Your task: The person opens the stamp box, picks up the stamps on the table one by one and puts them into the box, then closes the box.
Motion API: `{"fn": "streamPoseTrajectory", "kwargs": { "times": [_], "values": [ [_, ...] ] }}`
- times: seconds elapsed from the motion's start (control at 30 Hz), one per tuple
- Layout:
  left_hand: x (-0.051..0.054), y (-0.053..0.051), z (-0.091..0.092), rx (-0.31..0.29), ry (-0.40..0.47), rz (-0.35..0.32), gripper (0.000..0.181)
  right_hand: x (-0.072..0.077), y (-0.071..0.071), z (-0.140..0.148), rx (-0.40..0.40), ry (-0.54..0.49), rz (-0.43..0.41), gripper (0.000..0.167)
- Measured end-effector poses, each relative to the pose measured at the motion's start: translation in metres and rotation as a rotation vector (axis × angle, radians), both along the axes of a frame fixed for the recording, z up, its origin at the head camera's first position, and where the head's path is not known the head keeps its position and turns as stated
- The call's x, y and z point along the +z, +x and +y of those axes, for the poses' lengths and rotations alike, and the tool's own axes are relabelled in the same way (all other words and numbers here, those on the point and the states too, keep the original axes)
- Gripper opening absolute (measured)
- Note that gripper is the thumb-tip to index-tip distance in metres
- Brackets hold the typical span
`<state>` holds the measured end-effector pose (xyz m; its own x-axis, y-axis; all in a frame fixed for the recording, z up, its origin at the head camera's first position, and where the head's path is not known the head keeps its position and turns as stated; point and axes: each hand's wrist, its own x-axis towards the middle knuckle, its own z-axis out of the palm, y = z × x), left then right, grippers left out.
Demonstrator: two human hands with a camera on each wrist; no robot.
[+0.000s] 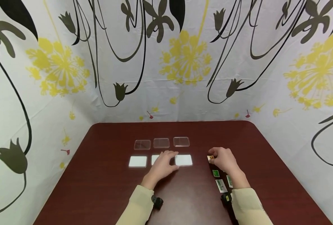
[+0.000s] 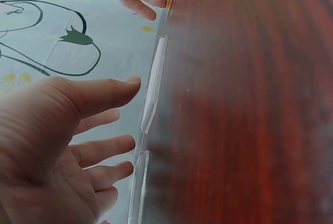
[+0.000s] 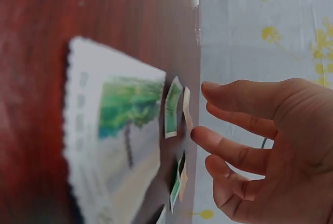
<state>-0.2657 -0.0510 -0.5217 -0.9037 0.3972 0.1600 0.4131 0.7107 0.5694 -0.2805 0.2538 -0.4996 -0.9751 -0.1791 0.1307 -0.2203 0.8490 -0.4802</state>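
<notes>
Small paper stamps lie on the right of the table. My right hand [image 1: 224, 159] is at the farthest one, an orange-and-white stamp [image 1: 210, 158]. In the right wrist view, a fingertip [image 3: 196, 134] meets that stamp's edge while the thumb stands apart from it. My left hand [image 1: 163, 165] hovers over the middle of three flat white-filled plastic cases, covering much of that case [image 1: 154, 158]. Its thumb and fingers spread beside the right white case [image 1: 184, 160], with nothing held. The left white case [image 1: 137, 161] lies uncovered.
Three clear plastic pieces, left [image 1: 142, 144], middle [image 1: 161, 143] and right [image 1: 181, 141], form a row behind the white ones. Nearer stamps include a green one [image 1: 215, 173] and a pale one [image 1: 221, 186]. Patterned cloth [image 1: 166, 106] hangs beyond the table's back edge.
</notes>
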Motion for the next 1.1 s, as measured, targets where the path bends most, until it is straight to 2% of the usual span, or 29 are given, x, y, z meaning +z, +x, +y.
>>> {"fn": "streamPoseTrajectory", "kwargs": {
  "times": [0.13, 0.27, 0.47, 0.63, 0.77, 0.97, 1.1],
  "values": [
    [-0.001, -0.003, -0.001, -0.012, 0.003, 0.014, 0.058, -0.001, -0.002, -0.003, -0.021, 0.019, -0.003, 0.031],
    [0.000, -0.004, 0.000, -0.002, 0.010, -0.001, 0.058, -0.002, -0.002, -0.003, -0.044, 0.033, 0.000, 0.027],
    [0.000, -0.007, -0.001, 0.040, -0.032, -0.030, 0.059, -0.001, -0.005, -0.006, -0.036, 0.041, -0.017, 0.020],
    [-0.003, -0.010, 0.000, 0.040, -0.062, -0.006, 0.054, -0.001, -0.005, -0.008, -0.042, 0.030, -0.046, 0.019],
    [-0.002, -0.010, 0.004, 0.043, -0.111, 0.030, 0.055, -0.002, -0.005, -0.008, -0.044, 0.022, -0.062, 0.018],
    [0.004, -0.010, 0.010, 0.053, -0.229, 0.042, 0.060, -0.002, -0.005, -0.008, -0.051, 0.015, -0.074, 0.018],
    [0.005, -0.010, 0.012, 0.058, -0.253, 0.056, 0.059, -0.002, -0.006, -0.008, -0.052, 0.001, -0.084, 0.017]
  ]
}}
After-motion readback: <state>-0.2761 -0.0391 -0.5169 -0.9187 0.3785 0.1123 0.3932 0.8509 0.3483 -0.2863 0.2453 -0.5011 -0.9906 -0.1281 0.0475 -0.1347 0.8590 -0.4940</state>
